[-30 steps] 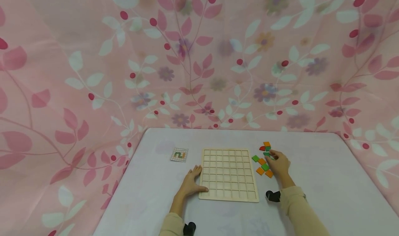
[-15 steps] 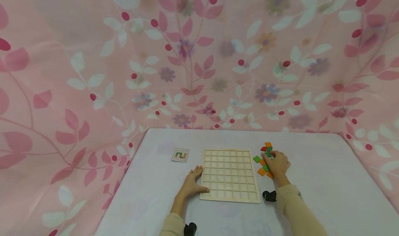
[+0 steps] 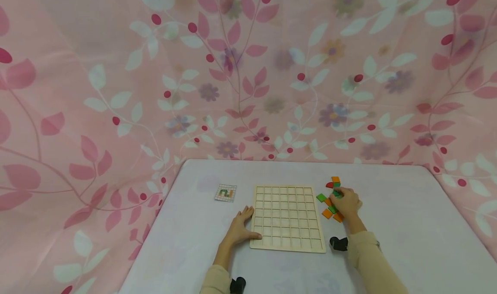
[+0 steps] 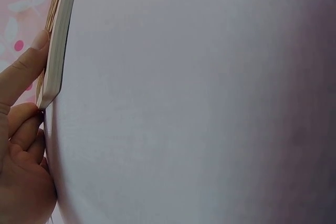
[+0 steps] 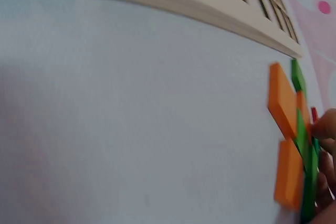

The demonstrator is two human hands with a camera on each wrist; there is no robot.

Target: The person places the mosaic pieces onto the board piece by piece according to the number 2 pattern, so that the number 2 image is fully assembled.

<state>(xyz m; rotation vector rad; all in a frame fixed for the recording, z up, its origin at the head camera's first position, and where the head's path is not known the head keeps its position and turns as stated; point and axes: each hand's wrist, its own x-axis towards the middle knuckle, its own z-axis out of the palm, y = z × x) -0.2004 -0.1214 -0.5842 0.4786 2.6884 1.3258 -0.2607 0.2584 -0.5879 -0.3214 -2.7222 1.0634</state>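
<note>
A square wooden grid board point(image 3: 288, 218) lies flat in the middle of the table in the head view. My left hand point(image 3: 237, 228) rests at its left edge, thumb on the near left corner and the other fingers spread along the side. The left wrist view has the thumb point(image 4: 34, 51) on top of the board point(image 4: 59, 45), with fingers low beside the corner. My right hand point(image 3: 347, 202) is over the small tiles right of the board, pinching a green tile point(image 3: 336, 194) between thumb and index finger. Orange tiles point(image 5: 283, 100) lie close by the thumb in the right wrist view.
A small card point(image 3: 225, 193) with a gridded coloured pattern lies left of the board. Several orange, green and red tiles point(image 3: 327, 213) cluster close to the board's right side. The table point(image 3: 407, 225) has a white cover, and a floral curtain point(image 3: 248, 112) hangs behind.
My right hand's fingers have come down among the tiles and closed at a green one; the hand then shifts slightly. My left hand stays on the board's edge.
</note>
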